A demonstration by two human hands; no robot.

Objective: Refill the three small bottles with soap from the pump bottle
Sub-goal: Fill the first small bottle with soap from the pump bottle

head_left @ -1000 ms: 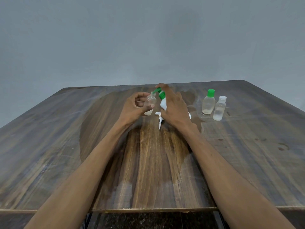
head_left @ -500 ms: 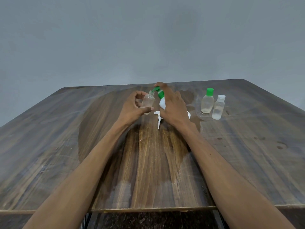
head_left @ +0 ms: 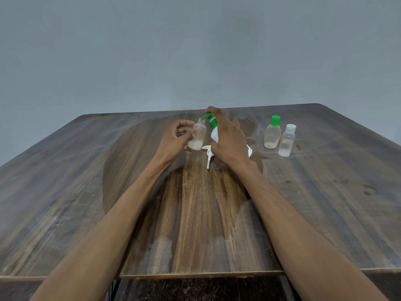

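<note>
Counter (head_left: pixel 86 192): worn wood, nearest.
Spray cap (head_left: pixel 207 153): white, lying loose just before the hands.
Left grip (head_left: pixel 173 139): holding an uncapped small bottle (head_left: pixel 198 135), soap at its bottom.
Right grip (head_left: pixel 227 140): wrapped round the pump bottle (head_left: pixel 213 132), finger on its green nozzle above the small bottle's mouth.
Far right: green-capped bottle (head_left: pixel 272 133) and white-capped bottle (head_left: pixel 286 141), upright, side by side.

Near the far edge of the wooden table (head_left: pixel 86 192), a small uncapped clear bottle (head_left: pixel 198 135) is just left of a white pump bottle (head_left: pixel 214 132); two capped small clear plastic bottles (head_left: pixel 272 132) (head_left: pixel 286 141) stand right, towards the far right corner.
</note>
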